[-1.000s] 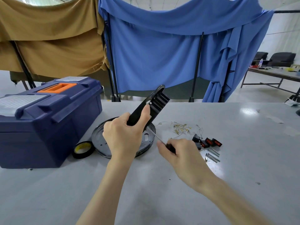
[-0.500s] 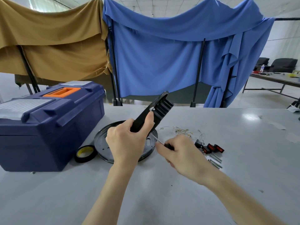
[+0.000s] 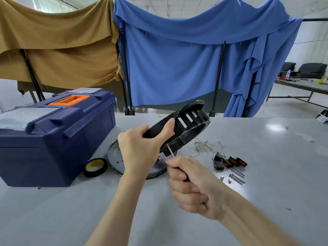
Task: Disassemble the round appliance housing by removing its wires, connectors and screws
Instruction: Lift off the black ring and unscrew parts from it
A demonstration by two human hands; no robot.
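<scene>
My left hand (image 3: 140, 148) grips the black round housing (image 3: 186, 125) by its rim and holds it tilted above the table, slotted vents up. My right hand (image 3: 191, 185) is wrapped round a screwdriver; its thin metal shaft (image 3: 170, 151) points up into the underside of the housing. The handle is mostly hidden in my fist. Under the housing a round metal plate (image 3: 115, 157) lies flat on the table. To the right lie loose wires with small connectors (image 3: 204, 147), black and red rocker switches (image 3: 229, 162) and a few long screws (image 3: 237, 176).
A dark blue toolbox (image 3: 56, 135) with an orange handle stands at the left. A roll of black and yellow tape (image 3: 95, 167) lies beside it. Brown and blue cloths hang behind the grey table (image 3: 266, 201). Another table and chairs stand far right.
The view has tilted down and closer. My right hand has shifted from a fingertip hold to a full fist on the screwdriver, shaft now steeper under the housing. The housing is tipped flatter.
</scene>
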